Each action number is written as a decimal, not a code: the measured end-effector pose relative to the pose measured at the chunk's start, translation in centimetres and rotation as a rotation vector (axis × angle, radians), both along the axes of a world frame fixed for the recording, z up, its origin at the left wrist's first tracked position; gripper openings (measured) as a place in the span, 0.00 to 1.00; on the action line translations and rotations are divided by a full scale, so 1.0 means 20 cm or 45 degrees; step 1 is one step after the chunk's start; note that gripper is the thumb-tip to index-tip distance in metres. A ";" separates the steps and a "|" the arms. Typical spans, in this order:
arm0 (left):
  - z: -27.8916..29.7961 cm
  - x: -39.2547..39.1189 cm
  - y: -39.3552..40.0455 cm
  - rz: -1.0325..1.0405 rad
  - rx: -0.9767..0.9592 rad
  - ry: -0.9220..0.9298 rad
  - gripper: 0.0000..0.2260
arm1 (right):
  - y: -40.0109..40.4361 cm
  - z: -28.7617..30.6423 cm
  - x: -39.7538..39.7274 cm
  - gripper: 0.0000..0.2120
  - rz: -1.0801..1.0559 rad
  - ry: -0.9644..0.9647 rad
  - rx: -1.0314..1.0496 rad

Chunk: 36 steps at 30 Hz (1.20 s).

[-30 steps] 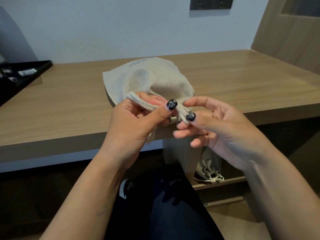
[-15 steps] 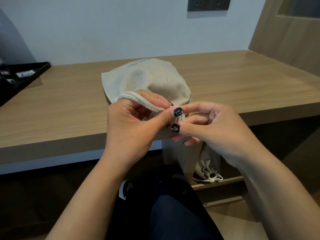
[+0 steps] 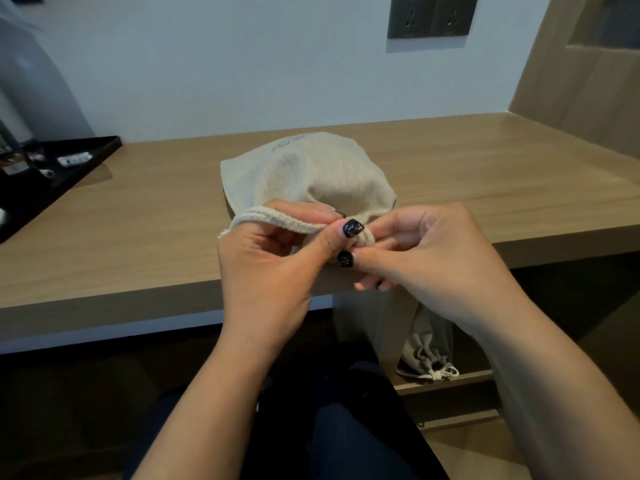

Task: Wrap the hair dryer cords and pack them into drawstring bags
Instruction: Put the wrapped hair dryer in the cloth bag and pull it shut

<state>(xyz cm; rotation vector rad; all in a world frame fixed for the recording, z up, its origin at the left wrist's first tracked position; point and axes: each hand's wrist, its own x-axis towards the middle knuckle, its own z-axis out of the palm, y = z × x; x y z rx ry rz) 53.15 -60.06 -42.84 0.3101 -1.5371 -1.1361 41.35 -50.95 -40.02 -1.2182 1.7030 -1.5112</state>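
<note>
Since the earlier frame, both hands have closed together at the bag mouth. The left hand (image 3: 266, 268) and right hand (image 3: 426, 258) each pinch the drawstring (image 3: 287, 220). The drawstring bag (image 3: 311, 171) rests on the tabletop (image 3: 138, 220) near its front edge.

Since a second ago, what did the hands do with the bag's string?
The right hand closed in on the left hand, and both thumbs now pinch the thick cream drawstring cord close together. The beige fabric drawstring bag stayed on the wooden desk, the left grip unchanged.
</note>
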 end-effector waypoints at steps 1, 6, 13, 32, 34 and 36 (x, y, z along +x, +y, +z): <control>-0.01 0.00 0.00 -0.005 0.021 0.013 0.06 | 0.00 0.00 0.00 0.05 -0.024 0.043 -0.007; -0.05 0.00 0.01 -0.002 0.075 0.112 0.06 | -0.01 -0.05 0.01 0.04 -0.240 0.494 -0.109; -0.12 0.03 0.02 0.215 -0.115 0.102 0.09 | -0.04 -0.13 0.00 0.08 -0.316 1.137 -0.380; -0.25 0.07 0.07 0.151 0.152 0.122 0.07 | 0.00 -0.15 0.07 0.07 0.145 -0.610 -0.118; -0.24 0.08 0.08 0.153 0.151 0.125 0.06 | -0.01 -0.14 0.08 0.12 0.113 -0.603 -0.063; -0.24 0.08 0.08 0.186 0.142 0.101 0.05 | -0.01 -0.14 0.08 0.13 0.072 -0.653 -0.074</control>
